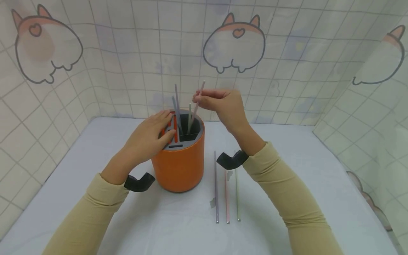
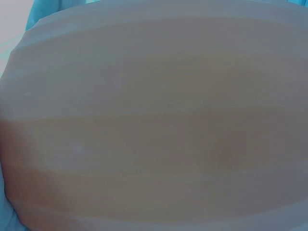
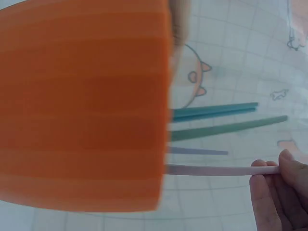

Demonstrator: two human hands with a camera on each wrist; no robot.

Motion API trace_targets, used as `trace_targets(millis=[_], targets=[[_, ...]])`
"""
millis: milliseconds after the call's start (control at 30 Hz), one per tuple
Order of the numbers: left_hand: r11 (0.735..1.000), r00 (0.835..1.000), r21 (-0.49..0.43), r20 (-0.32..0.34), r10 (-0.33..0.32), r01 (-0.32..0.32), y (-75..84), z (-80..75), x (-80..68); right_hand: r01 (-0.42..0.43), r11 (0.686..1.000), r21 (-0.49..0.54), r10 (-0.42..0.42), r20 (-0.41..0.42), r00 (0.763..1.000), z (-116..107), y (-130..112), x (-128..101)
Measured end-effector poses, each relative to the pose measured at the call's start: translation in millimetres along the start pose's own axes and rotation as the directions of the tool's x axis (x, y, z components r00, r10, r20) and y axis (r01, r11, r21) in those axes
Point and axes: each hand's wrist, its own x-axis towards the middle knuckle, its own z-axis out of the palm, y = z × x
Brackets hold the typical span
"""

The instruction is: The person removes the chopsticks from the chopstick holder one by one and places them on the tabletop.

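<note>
Head view: right hand (image 1: 223, 102) is pinching a pale pink stick (image 1: 198, 101) near its top, shaft slanting down-left from the grip into the orange holder (image 1: 180, 166). Left hand (image 1: 149, 136) is resting flat on the rim. Right wrist view is showing the pinch (left wrist view blurred, probably skin).

The left wrist view is a blur of tan and shows nothing that can be told. In the right wrist view the orange holder (image 3: 82, 103) is out of focus and cut off at the left and top edges, and it hides the lower ends of the sticks. Only the fingers (image 3: 269, 197) show there, cropped by the lower corner.
</note>
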Motion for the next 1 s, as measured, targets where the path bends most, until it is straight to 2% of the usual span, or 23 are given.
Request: trace_targets(millis=[233,400,600,700,800,900,1000], targets=[[1.0,1.0,0.004,-0.002,0.009,-0.009,-0.3,0.8,1.9,0.103,0.979,0.173,-0.085,-0.109,0.99,-19,-30,4],[1.0,1.0,0.0,-0.001,0.009,-0.009,-0.1,1.3,2.2,0.188,0.933,0.306,-0.13,-0.199,0.971,-34,-57,6],[1.0,1.0,-0.001,-0.001,0.001,-0.001,0.8,1.1,2.6,0.243,0.891,0.384,-0.13,-0.297,0.946,-52,-83,5],[1.0,1.0,-0.001,-0.004,0.007,-0.007,0.7,1.5,2.9,0.235,0.879,0.416,-0.095,-0.329,0.94,-64,-87,5],[1.0,1.0,-0.002,-0.005,0.016,-0.016,0.5,1.8,3.0,0.208,0.882,0.424,-0.058,-0.34,0.939,-77,-86,4],[1.0,1.0,-0.006,-0.007,0.024,-0.024,0.3,1.7,2.9,0.163,0.9,0.405,-0.018,-0.338,0.941,-89,-80,3],[1.0,1.0,-0.009,-0.007,0.024,-0.024,-0.3,1.6,2.1,0.081,0.924,0.373,0.036,-0.298,0.954,-100,-70,0]])
